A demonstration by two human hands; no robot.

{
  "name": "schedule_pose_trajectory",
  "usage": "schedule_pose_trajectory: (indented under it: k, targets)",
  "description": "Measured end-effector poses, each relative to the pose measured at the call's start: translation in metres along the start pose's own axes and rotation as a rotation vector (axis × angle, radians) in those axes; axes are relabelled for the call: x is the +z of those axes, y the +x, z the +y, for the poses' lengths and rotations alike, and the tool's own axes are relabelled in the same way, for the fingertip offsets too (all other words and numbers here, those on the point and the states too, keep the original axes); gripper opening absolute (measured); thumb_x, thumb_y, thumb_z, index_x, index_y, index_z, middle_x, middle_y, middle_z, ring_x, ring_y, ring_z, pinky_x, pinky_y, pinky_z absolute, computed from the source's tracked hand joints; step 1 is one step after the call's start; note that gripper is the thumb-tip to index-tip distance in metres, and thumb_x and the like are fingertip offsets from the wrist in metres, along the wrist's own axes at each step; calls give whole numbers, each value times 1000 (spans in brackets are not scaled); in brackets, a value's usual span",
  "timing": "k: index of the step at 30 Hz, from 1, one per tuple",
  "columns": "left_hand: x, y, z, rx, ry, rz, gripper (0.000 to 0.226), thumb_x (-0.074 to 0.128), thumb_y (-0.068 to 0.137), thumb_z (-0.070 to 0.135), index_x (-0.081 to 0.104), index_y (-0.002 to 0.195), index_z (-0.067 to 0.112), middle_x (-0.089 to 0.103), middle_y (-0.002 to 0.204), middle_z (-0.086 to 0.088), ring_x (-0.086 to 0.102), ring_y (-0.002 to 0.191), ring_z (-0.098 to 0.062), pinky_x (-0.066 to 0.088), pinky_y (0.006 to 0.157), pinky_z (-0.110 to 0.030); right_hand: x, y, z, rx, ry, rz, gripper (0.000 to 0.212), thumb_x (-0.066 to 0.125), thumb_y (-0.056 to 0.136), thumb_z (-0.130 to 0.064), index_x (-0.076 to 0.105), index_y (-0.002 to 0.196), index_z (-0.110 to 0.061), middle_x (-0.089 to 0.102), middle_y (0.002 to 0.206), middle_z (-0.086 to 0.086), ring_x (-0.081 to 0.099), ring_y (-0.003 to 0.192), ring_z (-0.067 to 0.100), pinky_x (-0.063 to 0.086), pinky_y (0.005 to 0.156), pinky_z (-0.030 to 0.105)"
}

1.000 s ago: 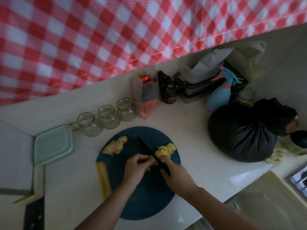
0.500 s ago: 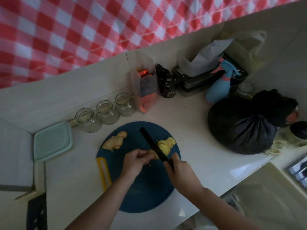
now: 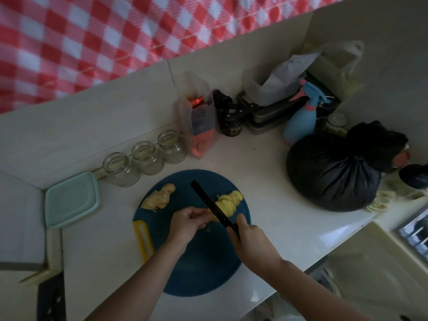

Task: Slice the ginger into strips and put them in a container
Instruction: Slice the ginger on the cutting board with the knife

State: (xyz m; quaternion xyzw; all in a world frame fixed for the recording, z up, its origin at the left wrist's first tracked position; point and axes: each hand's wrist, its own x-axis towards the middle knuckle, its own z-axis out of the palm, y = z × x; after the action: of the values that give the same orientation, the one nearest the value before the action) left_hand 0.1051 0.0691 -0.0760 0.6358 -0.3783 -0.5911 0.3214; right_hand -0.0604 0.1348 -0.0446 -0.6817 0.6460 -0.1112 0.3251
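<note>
Moved: the knife [image 3: 212, 203] has pushed its tip nearer the far rim of the blue cutting board [image 3: 203, 262] than a second ago, and its black blade now lies against the sliced pile [image 3: 231, 200]. The left hand [image 3: 187, 222] has barely shifted.
Meaning: probably one more cut in progress. The slicing is not finished and nothing has reached a container.
Ginger piece [image 3: 210, 214]: on the board just left of the blade, mostly covered by the left fingertips.
Sliced pile: on the right side of the blade, touching it, at the board's far right.
Ginger lump [image 3: 159, 198]: uncut, alone at the board's far left, apart from both hands.
Left hand: fingers curled, pinching the ginger piece down.
Right hand [image 3: 251, 243]: clenched round the knife's handle, which is buried in the fist.
Lidded box [image 3: 71, 200]: pale green, lid on, left of the board and well apart from the ginger.
Glass jars [image 3: 148, 157]: three, open, along the far wall. It cannot be told whether the box or a jar is the container meant.
Black bag [image 3: 333, 174]: knotted, on the counter to the right.
Unclear: the light is dim. It cannot be told whether the pile holds slices or strips, and where the edge meets the ginger is hidden. A dark object at the near left is cut off.
</note>
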Motion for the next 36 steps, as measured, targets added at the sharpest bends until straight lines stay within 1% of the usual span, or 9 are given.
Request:
schedule_pose_trajectory:
  k: [6, 8, 11, 13, 16, 21, 26, 31, 36]
  targets:
    - [1, -1, 2, -50, -36, 36, 14, 78, 74, 6, 69, 83, 8, 71, 84, -11, 66, 76, -17, 56, 67, -22, 5, -2, 0, -4, -67, 11, 24, 30, 103, -40, 37, 110, -19, 44, 66, -8, 42, 52, 8, 34, 47, 20]
    - [3, -1, 6, -103, -40, 46, 17, 79, 73, 7, 69, 87, 3, 71, 82, -14, 67, 73, -18, 56, 62, -21, 5, -1, 0, 5, -48, 6, 21, 31, 103, -40, 36, 106, -20, 44, 66, -9, 42, 51, 8, 33, 47, 20]
    - [3, -2, 11, -166, -24, 21, 19, 80, 74, 10, 68, 86, 2, 71, 77, -16, 68, 66, -19, 55, 55, -21, 3, 0, 0, 38, -8, -4, 24, 32, 102, -40, 42, 103, -19, 50, 69, -5, 46, 53, 10, 40, 50, 24]
    - [2, -2, 14, -181, -24, -3, 17, 80, 73, 11, 68, 82, 3, 71, 73, -15, 68, 64, -19, 56, 55, -22, 2, 2, 0, 59, 13, -13, 25, 32, 103, -38, 46, 100, -17, 54, 73, -1, 51, 57, 14, 47, 57, 30]
    - [-1, -2, 15, -197, -56, -34, 22, 80, 73, 10, 68, 88, -1, 72, 72, -14, 69, 66, -18, 57, 58, -22, 1, 4, -2, 64, -2, -24, 25, 33, 103, -34, 50, 98, -16, 55, 74, 1, 54, 61, 16, 50, 62, 34]
    - [-6, -3, 11, -193, -28, -49, 24, 78, 75, 11, 68, 94, 0, 73, 83, -14, 70, 75, -17, 56, 62, -21, 3, 3, -6, 76, -35, -38, 29, 32, 103, -35, 52, 99, -15, 56, 75, 2, 57, 64, 19, 51, 63, 35]
    - [-7, -2, 10, -187, -30, -47, 21, 77, 76, 9, 69, 93, 0, 74, 80, -12, 71, 73, -17, 56, 61, -22, 7, 5, -11, 92, -63, -29, 29, 30, 103, -35, 50, 100, -15, 52, 74, -1, 55, 65, 18, 51, 63, 34]
    - [-7, -2, 9, -181, -35, -48, 16, 76, 76, 7, 69, 89, 0, 73, 76, -12, 70, 69, -15, 56, 60, -21, 7, 9, -16, 109, -69, -33, 26, 29, 103, -34, 44, 92, -17, 42, 65, -6, 51, 65, 17, 46, 61, 33]
    - [-7, 0, 9, -175, -33, -55, 6, 74, 79, 5, 70, 83, 2, 73, 73, -11, 70, 66, -14, 57, 61, -22, 7, 12, -20, 150, -62, -67, 24, 29, 104, -31, 42, 90, -16, 48, 73, -1, 50, 69, 19, 40, 61, 30]
